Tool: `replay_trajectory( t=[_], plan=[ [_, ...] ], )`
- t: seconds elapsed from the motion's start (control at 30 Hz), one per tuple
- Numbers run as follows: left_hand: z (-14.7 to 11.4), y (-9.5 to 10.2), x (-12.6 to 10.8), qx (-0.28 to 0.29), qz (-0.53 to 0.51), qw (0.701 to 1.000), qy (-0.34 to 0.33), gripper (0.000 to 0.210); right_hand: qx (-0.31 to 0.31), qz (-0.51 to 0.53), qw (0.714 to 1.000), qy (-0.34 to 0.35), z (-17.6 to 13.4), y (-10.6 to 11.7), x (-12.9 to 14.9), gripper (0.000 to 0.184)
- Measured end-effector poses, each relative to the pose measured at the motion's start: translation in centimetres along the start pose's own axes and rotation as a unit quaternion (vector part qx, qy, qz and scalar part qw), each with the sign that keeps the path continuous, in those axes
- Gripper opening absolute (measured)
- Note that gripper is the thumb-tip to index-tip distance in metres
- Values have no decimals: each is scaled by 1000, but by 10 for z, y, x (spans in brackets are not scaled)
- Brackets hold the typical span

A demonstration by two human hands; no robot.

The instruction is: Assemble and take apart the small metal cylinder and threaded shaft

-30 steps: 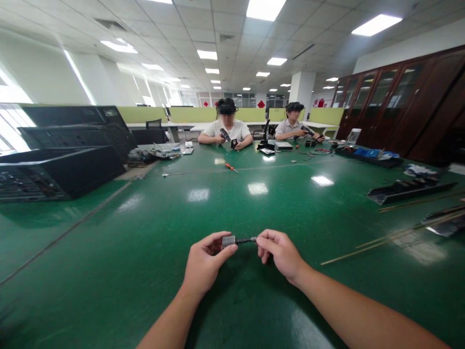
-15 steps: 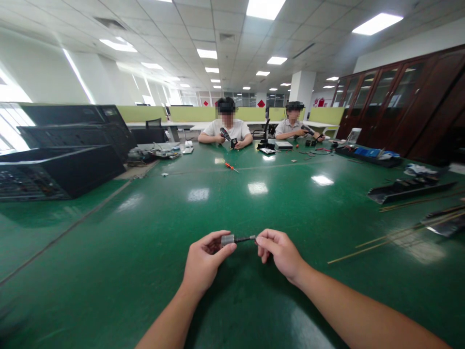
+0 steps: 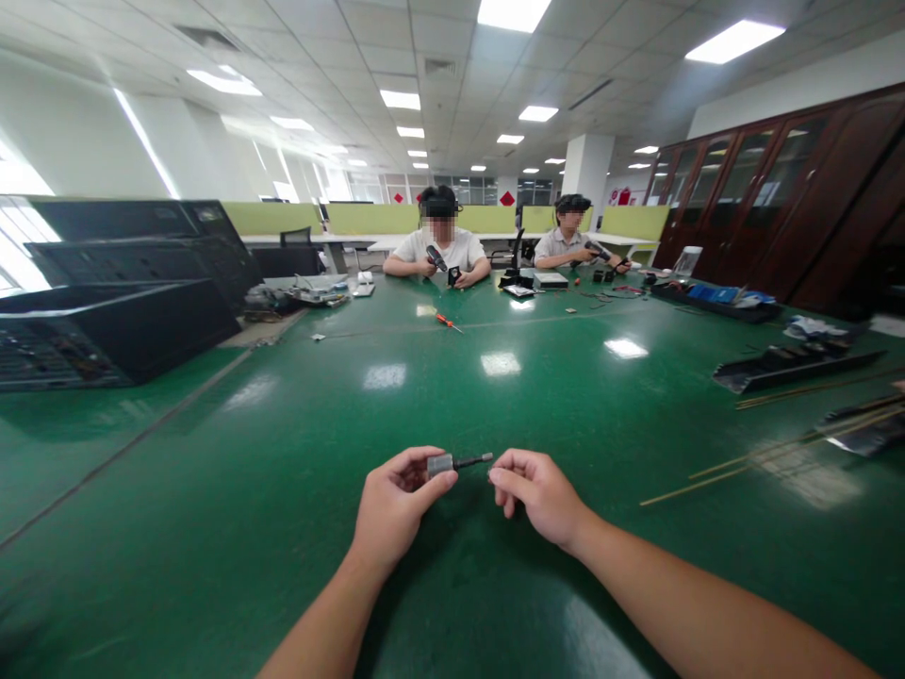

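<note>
Between the thumb and fingers of my left hand (image 3: pixel 397 495) is a small grey metal cylinder with a thin dark shaft (image 3: pixel 441 464), perhaps a small motor. The shaft points right and slightly up, and ends in a lighter grey tip. Just right of that tip, with a small gap between, is my right hand (image 3: pixel 538 492). Its thumb and forefinger are pinched together. A tiny bit of something may show at the fingertips, too small to name. Both hands are above the green tabletop (image 3: pixel 283 528).
An orange-handled screwdriver (image 3: pixel 445 322) lies farther off. Black computer cases (image 3: pixel 176 330) stand at left beside loose parts (image 3: pixel 304 294). Thin brass-coloured rods (image 3: pixel 707 471) and a black metal channel (image 3: pixel 792 368) lie at right. Two co-workers sit opposite, each holding a power drill (image 3: pixel 436 257).
My right hand's fingertips have come off the shaft's tip, leaving a small gap. The shaft now tilts slightly upward. My left hand keeps its hold on the cylinder.
</note>
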State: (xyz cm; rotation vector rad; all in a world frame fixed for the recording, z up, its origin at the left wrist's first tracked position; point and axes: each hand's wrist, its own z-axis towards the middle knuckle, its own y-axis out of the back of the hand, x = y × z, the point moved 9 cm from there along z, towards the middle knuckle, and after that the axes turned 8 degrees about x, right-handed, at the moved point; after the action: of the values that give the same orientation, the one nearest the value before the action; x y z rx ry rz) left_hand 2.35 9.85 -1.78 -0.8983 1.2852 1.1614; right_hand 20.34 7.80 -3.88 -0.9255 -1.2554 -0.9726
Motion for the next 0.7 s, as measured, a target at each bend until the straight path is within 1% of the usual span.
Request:
replay_trajectory(
  t=[0.17,0.23,0.3,0.43,0.53,0.6,0.63,0.7],
  plan=[
    [1,-4,-1,16,-42,999,-3,35,-2,-7,1000,4,0,0,1,21],
    [1,-3,-3,17,-49,999,-16,34,-1,-5,1000,4,1,0,0,21],
    [1,-1,-5,13,-44,998,-36,33,1,-4,1000,3,1,-1,-1,21],
    [2,3,-5,2,-1,998,-55,40,-1,-7,1000,2,2,-1,-1,20],
    [1,9,-9,-25,31,998,-58,36,-2,-7,1000,2,2,-1,0,19],
    [-2,16,-15,-57,21,997,-47,28,-2,-7,1000,3,2,-1,1,19],
    [-5,22,-20,-77,10,996,-38,33,-3,-8,1000,4,3,0,2,19],
    [-16,40,-31,-120,2,993,-22,55,-5,-8,1000,7,3,0,3,19]
  ],
)
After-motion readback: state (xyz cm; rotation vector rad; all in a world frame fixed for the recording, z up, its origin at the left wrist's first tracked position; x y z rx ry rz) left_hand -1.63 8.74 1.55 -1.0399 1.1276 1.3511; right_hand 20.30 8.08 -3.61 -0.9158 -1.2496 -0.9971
